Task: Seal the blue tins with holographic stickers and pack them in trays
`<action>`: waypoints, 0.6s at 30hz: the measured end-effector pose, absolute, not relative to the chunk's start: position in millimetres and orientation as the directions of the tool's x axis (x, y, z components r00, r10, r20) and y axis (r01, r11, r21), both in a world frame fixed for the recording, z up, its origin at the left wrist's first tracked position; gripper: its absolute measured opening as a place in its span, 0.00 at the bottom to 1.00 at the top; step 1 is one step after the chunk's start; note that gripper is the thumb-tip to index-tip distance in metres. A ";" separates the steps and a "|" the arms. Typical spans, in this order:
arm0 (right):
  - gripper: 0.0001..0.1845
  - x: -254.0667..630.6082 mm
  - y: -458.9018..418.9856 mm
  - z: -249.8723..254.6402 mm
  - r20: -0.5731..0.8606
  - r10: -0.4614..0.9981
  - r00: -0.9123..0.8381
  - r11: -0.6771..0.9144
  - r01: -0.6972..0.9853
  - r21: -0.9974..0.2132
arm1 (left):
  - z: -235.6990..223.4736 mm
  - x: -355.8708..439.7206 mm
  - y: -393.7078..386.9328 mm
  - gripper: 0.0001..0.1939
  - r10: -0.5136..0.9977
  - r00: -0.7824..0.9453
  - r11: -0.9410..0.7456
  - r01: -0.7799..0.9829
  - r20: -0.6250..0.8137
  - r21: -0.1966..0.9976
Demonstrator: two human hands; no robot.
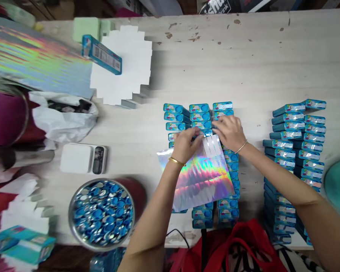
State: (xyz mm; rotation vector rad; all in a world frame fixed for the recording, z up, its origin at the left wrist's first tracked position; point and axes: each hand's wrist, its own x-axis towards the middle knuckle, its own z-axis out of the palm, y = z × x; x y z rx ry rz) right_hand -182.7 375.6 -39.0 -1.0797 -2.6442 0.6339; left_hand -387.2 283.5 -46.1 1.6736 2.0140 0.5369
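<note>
A shiny holographic bag (201, 181) with white strips near its top edge lies tilted over rows of small blue boxes (200, 108). My left hand (185, 143) is at the bag's upper edge, its thumb and fingers bent together there. Just right of it, my right hand (229, 132) has curled fingers by the bag's top right corner, close against the boxes. Part of one blue box shows between the two hands. What the right fingertips grip, if anything, is hidden.
More blue boxes (289, 117) stand in columns at the right, near a teal tub (338, 185). On the left are a white scale (76, 158), a metal pot (73, 226) of blue-and-silver pieces, a white bag (76, 122) and a white stack (133, 53) bearing a blue box (104, 56).
</note>
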 end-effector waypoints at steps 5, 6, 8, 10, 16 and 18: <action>0.17 -210.4 346.9 -49.1 -0.056 0.562 -0.825 0.743 0.533 -0.404 | -48.7 -390.4 255.6 0.07 0.979 -0.120 0.184 0.867 -0.165 0.462; 0.17 -212.3 345.5 -51.4 -0.065 0.561 -0.825 0.744 0.537 -0.397 | -50.4 -390.3 255.1 0.07 0.980 -0.117 0.179 0.869 -0.160 0.461; 0.16 -213.0 344.4 -54.0 -0.073 0.569 -0.819 0.739 0.548 -0.393 | -53.6 -390.4 253.9 0.09 0.985 -0.097 0.155 0.871 -0.145 0.467; 0.17 -211.0 343.6 -55.3 -0.069 0.574 -0.816 0.734 0.550 -0.398 | -56.2 -390.4 251.0 0.10 0.988 -0.071 0.127 0.872 -0.135 0.472; 0.23 -201.2 339.3 -58.1 -0.034 0.604 -0.796 0.726 0.567 -0.391 | -58.0 -386.6 247.9 0.09 0.989 -0.046 0.104 0.890 -0.140 0.444; 0.23 -200.7 339.5 -57.8 -0.038 0.602 -0.798 0.723 0.565 -0.397 | -56.5 -385.8 249.7 0.10 0.994 -0.027 0.071 0.899 -0.107 0.433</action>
